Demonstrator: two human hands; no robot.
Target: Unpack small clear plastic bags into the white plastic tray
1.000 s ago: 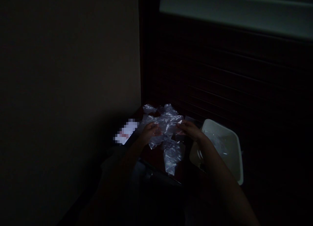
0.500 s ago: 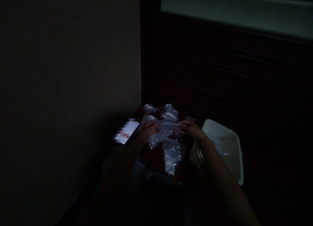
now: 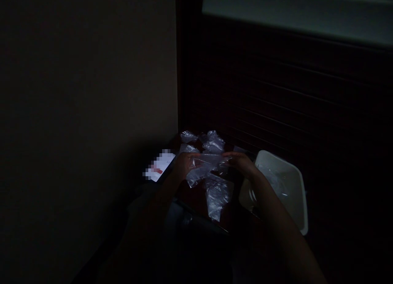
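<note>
A clear plastic bag [image 3: 209, 159] stretches between my two hands above a dark tabletop. My left hand [image 3: 185, 162] is closed on its left side, and my right hand [image 3: 239, 161] pinches the right side. Under and around it lie more crumpled clear plastic bags: one nearer me [image 3: 217, 196], one at the back [image 3: 213, 142] and a small one at the back left [image 3: 188, 136]. The dim light hides the exact finger positions and whatever the bags may contain.
A lit phone [image 3: 161, 165] lies left of my left hand. Right of my right forearm stands a whitish plastic bin [image 3: 296, 181] with clear plastic inside. A plain wall [image 3: 92, 91] rises at the left, and dark slatted panelling [image 3: 276, 87] stands behind.
The held bag has shifted from a fairly taut, flat strip to a looser, more creased shape hanging between my hands. My hands stay in nearly the same place.
</note>
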